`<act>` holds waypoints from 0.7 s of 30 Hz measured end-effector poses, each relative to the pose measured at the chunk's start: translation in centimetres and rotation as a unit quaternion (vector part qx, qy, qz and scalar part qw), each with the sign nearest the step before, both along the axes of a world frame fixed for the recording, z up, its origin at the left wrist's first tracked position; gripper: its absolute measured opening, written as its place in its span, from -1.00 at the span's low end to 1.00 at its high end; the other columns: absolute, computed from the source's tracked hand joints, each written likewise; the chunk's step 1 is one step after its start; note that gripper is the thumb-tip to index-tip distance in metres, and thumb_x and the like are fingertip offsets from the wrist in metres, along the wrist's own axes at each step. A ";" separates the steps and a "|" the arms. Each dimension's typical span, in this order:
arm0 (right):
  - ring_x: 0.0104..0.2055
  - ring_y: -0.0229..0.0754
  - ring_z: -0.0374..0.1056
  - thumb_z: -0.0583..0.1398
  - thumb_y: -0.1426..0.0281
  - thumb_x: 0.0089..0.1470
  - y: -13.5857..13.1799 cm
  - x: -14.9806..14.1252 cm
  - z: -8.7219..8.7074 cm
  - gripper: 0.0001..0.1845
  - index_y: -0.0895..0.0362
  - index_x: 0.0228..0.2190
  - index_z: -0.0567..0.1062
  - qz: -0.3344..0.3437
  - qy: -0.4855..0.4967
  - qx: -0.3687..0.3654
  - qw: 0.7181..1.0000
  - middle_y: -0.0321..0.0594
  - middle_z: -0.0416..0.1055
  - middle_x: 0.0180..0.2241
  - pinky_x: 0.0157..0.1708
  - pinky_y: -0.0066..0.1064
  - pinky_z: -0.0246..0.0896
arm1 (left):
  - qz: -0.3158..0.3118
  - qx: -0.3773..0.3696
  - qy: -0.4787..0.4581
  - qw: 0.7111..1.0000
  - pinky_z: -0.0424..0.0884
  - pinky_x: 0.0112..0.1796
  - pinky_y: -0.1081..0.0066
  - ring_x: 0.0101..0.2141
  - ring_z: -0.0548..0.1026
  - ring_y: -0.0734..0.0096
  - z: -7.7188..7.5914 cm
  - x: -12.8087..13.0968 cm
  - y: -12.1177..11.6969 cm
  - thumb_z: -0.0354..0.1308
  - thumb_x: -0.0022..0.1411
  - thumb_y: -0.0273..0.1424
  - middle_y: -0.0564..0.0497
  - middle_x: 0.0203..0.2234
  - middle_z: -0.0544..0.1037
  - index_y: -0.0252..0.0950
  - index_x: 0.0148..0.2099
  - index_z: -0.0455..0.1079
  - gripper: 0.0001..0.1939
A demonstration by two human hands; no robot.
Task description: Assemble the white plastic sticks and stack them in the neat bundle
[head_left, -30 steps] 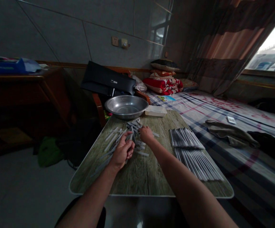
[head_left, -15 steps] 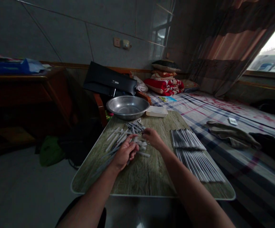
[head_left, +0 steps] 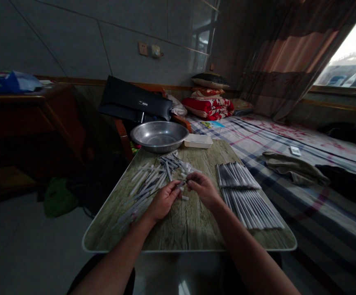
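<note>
My left hand (head_left: 164,200) is closed, its thumb and forefinger pinching a slim pen-like tube (head_left: 180,184) over the middle of the table. Facing it, my right hand (head_left: 205,189) is closed in a pinch at the tube's far end; a small dark bit shows at its fingertips, too small to name. Beyond and left of my hands lie loose translucent white tubes (head_left: 139,180) and a heap of thin grey-and-dark pieces (head_left: 169,160). Small clear-white pieces (head_left: 187,167) lie just past my fingers. At the right, slim pen-like sticks (head_left: 248,207) lie side by side in two rows.
A metal basin (head_left: 159,137) and a white shallow tray (head_left: 198,141) stand at the far edge of the wood-patterned table (head_left: 196,237). Behind them a black monitor (head_left: 134,100) rests on a chair. A bed (head_left: 242,135) adjoins on the right, a wooden desk (head_left: 21,119) stands left.
My hands have come together at the tube, the right one moving nearer and turning its fingertips toward the left. The whole view has shifted slightly.
</note>
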State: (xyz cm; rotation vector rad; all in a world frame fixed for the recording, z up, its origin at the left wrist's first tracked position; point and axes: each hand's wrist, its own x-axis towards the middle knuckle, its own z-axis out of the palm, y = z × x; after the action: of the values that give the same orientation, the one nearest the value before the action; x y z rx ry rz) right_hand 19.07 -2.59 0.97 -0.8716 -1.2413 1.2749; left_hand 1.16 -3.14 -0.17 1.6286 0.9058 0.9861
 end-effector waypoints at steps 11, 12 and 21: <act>-0.47 -0.31 0.28 0.23 0.39 -0.09 0.0 -0.3 -0.1 -0.86 0.13 -0.39 0.50 -0.033 -0.102 0.037 0.994 -0.35 0.37 -0.51 -0.42 -0.45 0.21 | 0.020 0.067 0.100 0.993 0.38 -0.08 0.31 -0.21 0.54 0.28 0.0 -0.2 0.0 0.01 0.30 -0.31 -0.03 -0.28 0.61 -0.32 0.10 0.40 -0.61; -0.47 -0.31 0.28 0.22 0.40 -0.08 -0.1 -0.3 0.0 -0.87 0.13 -0.39 0.50 -0.036 -0.122 0.046 0.991 -0.35 0.37 -0.52 -0.42 -0.45 0.20 | 0.022 0.071 0.106 0.992 0.38 -0.07 0.30 -0.20 0.54 0.27 0.0 -0.2 0.0 0.01 0.30 -0.31 -0.04 -0.27 0.61 -0.32 0.10 0.41 -0.61; -0.37 -0.23 0.38 0.19 0.46 -0.06 -0.2 0.4 -0.4 -0.82 0.13 -0.34 0.54 -0.029 -0.225 0.075 0.971 -0.27 0.46 -0.43 -0.31 -0.40 0.26 | 0.033 0.173 0.176 0.968 0.41 -0.04 0.29 -0.12 0.55 0.26 -0.2 -0.4 -0.1 -0.01 0.33 -0.33 -0.07 -0.11 0.60 -0.24 0.05 0.45 -0.67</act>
State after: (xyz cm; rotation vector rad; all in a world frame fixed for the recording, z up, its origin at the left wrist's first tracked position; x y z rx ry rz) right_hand 19.48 -2.78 0.62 -1.1161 -1.6312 0.9477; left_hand 0.77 -3.27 -0.41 2.1290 1.0724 0.9544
